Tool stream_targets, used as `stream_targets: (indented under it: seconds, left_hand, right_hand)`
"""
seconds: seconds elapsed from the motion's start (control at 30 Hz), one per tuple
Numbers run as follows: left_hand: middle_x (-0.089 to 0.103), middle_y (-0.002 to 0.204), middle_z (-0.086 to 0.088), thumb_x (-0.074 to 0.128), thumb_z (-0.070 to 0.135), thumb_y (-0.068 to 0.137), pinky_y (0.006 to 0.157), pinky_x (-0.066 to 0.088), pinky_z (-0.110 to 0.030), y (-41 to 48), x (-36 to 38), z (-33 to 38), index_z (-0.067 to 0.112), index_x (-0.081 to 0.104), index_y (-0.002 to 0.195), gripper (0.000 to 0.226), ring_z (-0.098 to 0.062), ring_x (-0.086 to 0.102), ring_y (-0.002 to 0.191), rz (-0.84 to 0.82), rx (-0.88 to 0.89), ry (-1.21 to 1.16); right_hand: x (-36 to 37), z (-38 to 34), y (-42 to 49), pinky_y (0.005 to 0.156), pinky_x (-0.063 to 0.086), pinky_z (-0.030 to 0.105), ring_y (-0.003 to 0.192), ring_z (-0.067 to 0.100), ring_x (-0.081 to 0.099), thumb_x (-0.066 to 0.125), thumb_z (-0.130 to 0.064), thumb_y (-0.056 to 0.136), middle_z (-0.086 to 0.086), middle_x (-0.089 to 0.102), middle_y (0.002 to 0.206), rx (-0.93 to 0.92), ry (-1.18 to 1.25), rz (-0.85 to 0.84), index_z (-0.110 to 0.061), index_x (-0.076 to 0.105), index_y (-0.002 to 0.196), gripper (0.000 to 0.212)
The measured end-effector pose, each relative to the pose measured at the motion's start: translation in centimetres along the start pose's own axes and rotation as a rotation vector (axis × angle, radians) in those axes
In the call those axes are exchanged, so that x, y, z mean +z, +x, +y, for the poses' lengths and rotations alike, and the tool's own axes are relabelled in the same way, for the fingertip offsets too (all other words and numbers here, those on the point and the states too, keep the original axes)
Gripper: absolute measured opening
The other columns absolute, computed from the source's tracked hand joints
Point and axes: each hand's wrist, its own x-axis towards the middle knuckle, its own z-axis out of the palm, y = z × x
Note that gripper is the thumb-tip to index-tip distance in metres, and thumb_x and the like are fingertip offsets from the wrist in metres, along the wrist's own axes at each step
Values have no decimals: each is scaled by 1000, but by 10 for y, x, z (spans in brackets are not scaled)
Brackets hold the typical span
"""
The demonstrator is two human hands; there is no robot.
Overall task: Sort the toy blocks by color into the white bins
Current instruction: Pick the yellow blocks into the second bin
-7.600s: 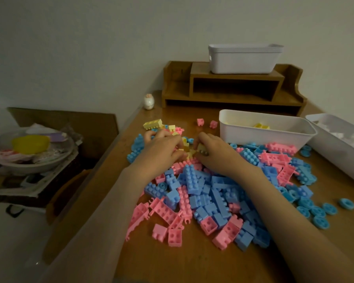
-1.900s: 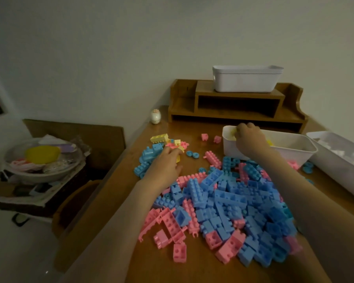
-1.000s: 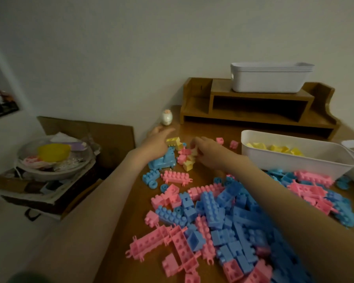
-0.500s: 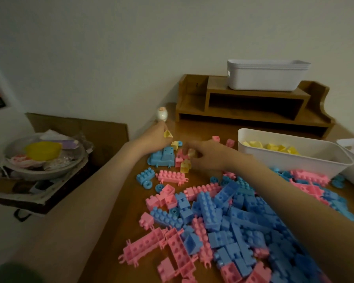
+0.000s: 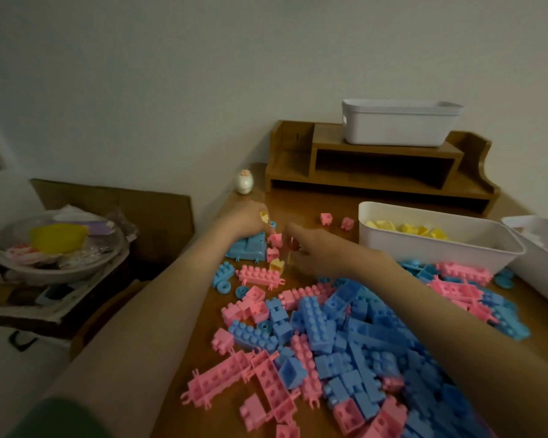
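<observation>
Head view: the left hand [image 5: 246, 218] reaches to the far-left part of the worktop [image 5: 301, 203], its fingers [image 5: 268, 228] curled and pinching a small yellow block [image 5: 264, 215]; the right hand [image 5: 314, 252] lies just beside it, fingers bent down among scattered pink and yellow pieces, though I cannot tell whether they grip one; a loose yellow piece [image 5: 277, 264] sits on the worktop just left of that hand; to the right stands a white bin [image 5: 424, 248] already holding yellow blocks, and another bin [image 5: 541, 257] shows at the right edge; the big pile of blue and pink blocks [image 5: 345, 330] covers the near worktop, unsorted.

The blocks look like hollow plastic, so probably light, stiff and smooth, not fragile; a small one is best pinched across two flat side walls; the studs should give some purchase; dropping them into a bin should do no harm.
</observation>
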Motion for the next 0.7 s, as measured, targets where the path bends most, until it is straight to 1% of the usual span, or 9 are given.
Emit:
stream_targets:
  seconds: [0.07, 0.1, 0.17, 0.27, 0.37, 0.47, 0.57, 0.63, 0.7]
  left_hand:
    - [64, 81, -5, 72, 38, 75, 67, 49, -34, 1, 3, 1, 20, 60, 70, 23, -19, 59, 76, 52, 11, 13]
    - [62, 76, -6, 72, 38, 75, 61, 44, -31, 2, 4, 0, 20, 55, 64, 27, -18, 58, 71, 84, 16, 1]
    - [60, 81, -6, 70, 38, 79, 63, 41, -29, -2, 4, 0, 18, 55, 71, 26, -20, 56, 74, 154, 5, -24]
    - [59, 99, -7, 62, 31, 87, 70, 39, -30, -13, 0, 3, 12, 58, 98, 23, -21, 55, 86, 192, -26, -27]
    - [54, 102, -8, 56, 24, 91, 72, 39, -30, -22, -6, 9, 9, 53, 112, 26, -21, 51, 88, 207, -33, -27]
    - [55, 102, -7, 53, 21, 90, 74, 44, -32, -31, -9, 20, 14, 51, 115, 26, -20, 53, 87, 226, 18, -51]
    - [56, 99, -6, 51, 22, 89, 74, 51, -36, -36, -9, 38, 20, 50, 113, 24, -18, 56, 82, 239, 45, -85]
    - [55, 98, -5, 50, 20, 90, 73, 49, -35, -39, -9, 54, 18, 52, 112, 22, -20, 55, 83, 232, 71, -114]
    - [55, 100, -3, 51, 20, 91, 67, 46, -31, -39, -8, 72, 18, 53, 112, 22, -19, 54, 87, 227, 104, -144]
  right_hand:
    - [-1, -1, -3, 79, 49, 27, 97, 14, 56, 42, -19, 96, -6, 55, 111, -57, -1, -55, -37, 39, 126, 35]
    - [0, -2, -4, 87, 48, 30, 106, 15, 54, 41, -19, 97, -5, 53, 123, -88, -20, -96, -41, 40, 128, 38]
    - [2, -6, -6, 94, 43, 31, 116, 17, 49, 41, -18, 97, -3, 47, 136, -111, -67, -172, -38, 44, 128, 37]
    - [5, -11, -8, 88, 50, 39, 104, 22, 55, 44, -18, 96, 3, 53, 126, -70, -90, -173, -34, 43, 127, 35]
    - [4, -14, -12, 75, 54, 35, 88, 20, 58, 45, -18, 96, -1, 54, 106, -30, -64, -133, -31, 39, 127, 33]
    - [1, -13, -16, 67, 51, 28, 80, 13, 54, 47, -14, 94, -8, 50, 95, -28, -17, -44, -30, 42, 119, 30]
    - [-8, -6, -25, 64, 48, 22, 81, 13, 57, 51, -11, 91, -6, 54, 91, -3, 30, 82, -31, 42, 111, 30]
    - [-20, 2, -34, 62, 43, 18, 82, 10, 54, 53, -12, 91, -8, 52, 94, 17, 18, 188, -28, 44, 113, 29]
    - [-35, 16, -44, 67, 44, 22, 87, 14, 54, 55, -14, 90, -1, 55, 105, 52, -12, 310, -24, 44, 117, 31]
